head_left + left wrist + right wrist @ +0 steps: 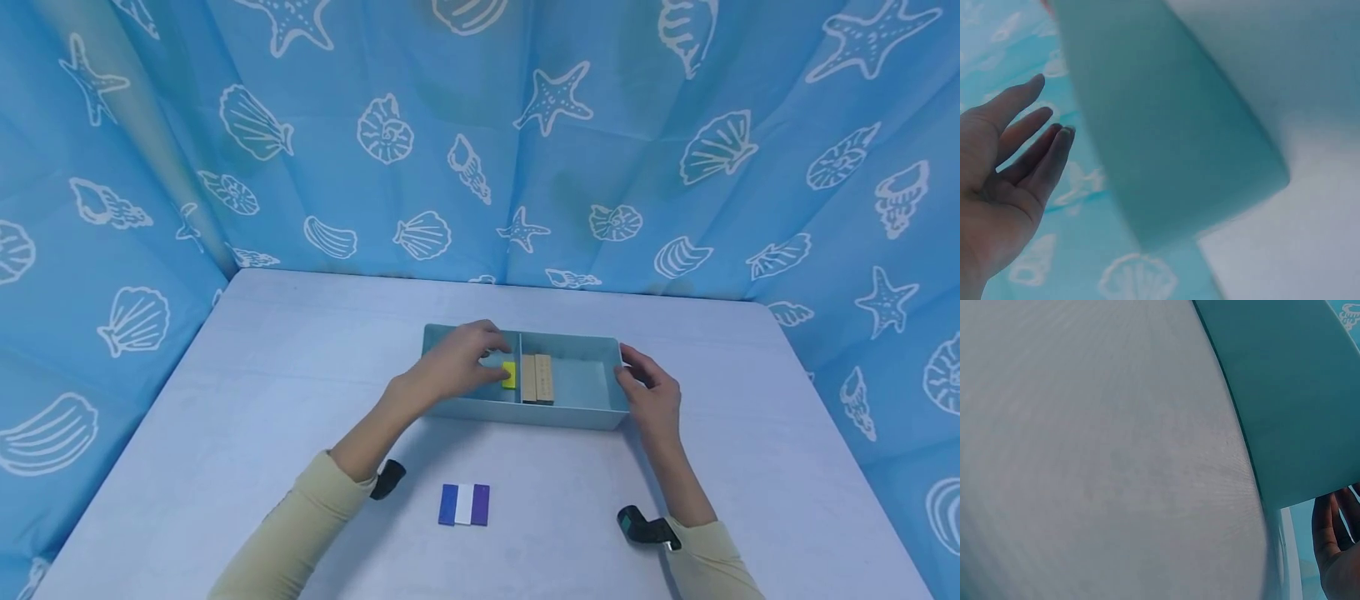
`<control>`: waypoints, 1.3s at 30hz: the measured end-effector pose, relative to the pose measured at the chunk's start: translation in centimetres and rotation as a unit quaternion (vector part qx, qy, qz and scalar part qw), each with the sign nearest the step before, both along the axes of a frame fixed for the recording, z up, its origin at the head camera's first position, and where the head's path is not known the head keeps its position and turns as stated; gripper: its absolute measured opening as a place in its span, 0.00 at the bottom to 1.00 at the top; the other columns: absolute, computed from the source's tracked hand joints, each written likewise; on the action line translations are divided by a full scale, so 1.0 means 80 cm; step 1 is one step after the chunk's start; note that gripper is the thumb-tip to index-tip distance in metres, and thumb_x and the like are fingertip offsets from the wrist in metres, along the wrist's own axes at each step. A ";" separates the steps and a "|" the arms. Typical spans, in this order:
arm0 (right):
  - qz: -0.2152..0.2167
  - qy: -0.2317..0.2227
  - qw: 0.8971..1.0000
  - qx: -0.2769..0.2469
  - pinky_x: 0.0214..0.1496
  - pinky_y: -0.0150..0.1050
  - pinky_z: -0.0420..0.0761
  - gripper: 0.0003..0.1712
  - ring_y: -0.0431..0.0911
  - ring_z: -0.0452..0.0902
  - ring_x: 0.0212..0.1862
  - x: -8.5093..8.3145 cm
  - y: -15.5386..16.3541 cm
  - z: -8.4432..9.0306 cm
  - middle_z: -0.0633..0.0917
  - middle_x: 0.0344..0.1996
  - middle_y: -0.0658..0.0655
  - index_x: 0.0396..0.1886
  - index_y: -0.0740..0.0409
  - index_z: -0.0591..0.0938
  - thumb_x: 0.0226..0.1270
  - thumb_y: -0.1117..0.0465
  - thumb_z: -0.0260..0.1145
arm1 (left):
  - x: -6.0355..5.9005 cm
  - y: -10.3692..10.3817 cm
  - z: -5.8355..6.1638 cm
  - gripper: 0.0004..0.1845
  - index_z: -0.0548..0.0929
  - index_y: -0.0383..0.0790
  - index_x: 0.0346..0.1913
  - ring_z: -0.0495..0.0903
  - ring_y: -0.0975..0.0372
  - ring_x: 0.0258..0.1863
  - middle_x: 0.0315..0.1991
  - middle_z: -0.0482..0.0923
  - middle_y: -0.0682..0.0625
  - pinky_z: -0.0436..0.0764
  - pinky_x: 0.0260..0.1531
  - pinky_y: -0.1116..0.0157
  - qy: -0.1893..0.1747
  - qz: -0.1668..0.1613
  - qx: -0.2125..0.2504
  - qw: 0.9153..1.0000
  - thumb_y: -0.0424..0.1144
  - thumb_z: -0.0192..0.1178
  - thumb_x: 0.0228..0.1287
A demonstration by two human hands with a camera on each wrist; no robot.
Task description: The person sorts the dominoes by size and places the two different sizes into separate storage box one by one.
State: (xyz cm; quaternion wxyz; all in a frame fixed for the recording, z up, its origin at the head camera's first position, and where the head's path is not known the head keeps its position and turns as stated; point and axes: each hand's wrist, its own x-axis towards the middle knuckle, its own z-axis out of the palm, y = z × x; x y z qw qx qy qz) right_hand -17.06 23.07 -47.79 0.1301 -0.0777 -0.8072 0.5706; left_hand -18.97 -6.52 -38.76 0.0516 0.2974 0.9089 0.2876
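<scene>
My left hand [465, 360] reaches over the left compartment of a two-part teal box [525, 412]. Its fingers are spread and gently bent, and the left wrist view shows nothing between them. A yellow block [509, 375] stands by the divider, its left edge overlapped by my thumb in the head view. Two tan blocks [537, 379] lie side by side across the divider, in the right compartment. At the box's right end, my right hand [654, 400] touches the wall, its fingertips at the rim; the right wrist view shows the fingers fairly straight, partly hidden by the box.
Nearer me on the white-covered table [555, 517], a blue tile, a white tile [464, 505] and a purple tile lie edge to edge. Behind the table hangs a blue curtain [480, 208] with white shells and starfish.
</scene>
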 end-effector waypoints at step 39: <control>0.004 0.005 1.000 -0.003 0.67 0.49 0.70 0.22 0.48 0.74 0.61 0.003 -0.003 0.002 0.80 0.61 0.54 0.65 0.52 0.79 0.72 0.60 0.61 | 0.177 -0.037 -0.067 0.16 0.88 0.44 0.48 0.80 0.63 0.49 0.47 0.82 0.53 0.81 0.48 0.70 0.026 -0.071 -0.133 0.988 0.37 0.75 0.54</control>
